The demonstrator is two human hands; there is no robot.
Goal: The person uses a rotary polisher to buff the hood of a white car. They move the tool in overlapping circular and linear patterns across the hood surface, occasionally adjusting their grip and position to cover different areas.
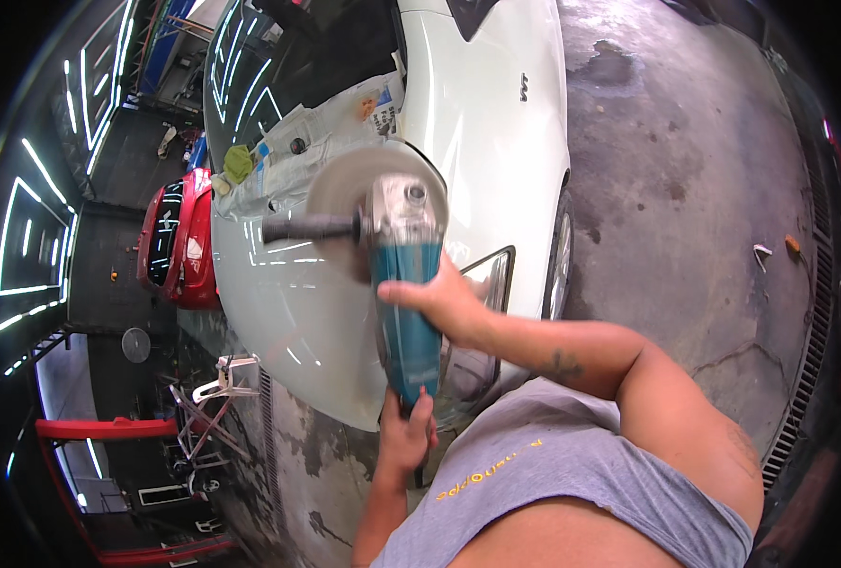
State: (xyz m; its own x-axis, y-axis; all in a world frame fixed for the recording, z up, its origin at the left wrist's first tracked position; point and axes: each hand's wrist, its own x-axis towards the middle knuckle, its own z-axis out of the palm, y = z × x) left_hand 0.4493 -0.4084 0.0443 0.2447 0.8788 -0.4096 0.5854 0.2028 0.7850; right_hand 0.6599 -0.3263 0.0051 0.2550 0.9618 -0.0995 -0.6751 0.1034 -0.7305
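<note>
A teal and black rotary polisher (409, 312) with a silver metal head is held over the pale hood (288, 293) of a white car. My right hand (444, 298) grips the top of its body, thumb across the teal casing. Behind it, my left hand (407, 435) is closed around the rear end. The black side handle (307, 228) sticks out leftward with no hand on it. A round grey pad (331, 185) shows blurred around the metal head; whether it presses on the paint I cannot tell. The fingers under the casing are partly hidden.
Newspaper sheets (331, 133) lie along the base of the windscreen, with a green cloth (238, 164) on them. A headlight (492, 275) is beside my right wrist. A red car (179, 241), a folding stand (207, 407) and a red frame (108, 429) are at left. A floor grate (804, 379) runs at right.
</note>
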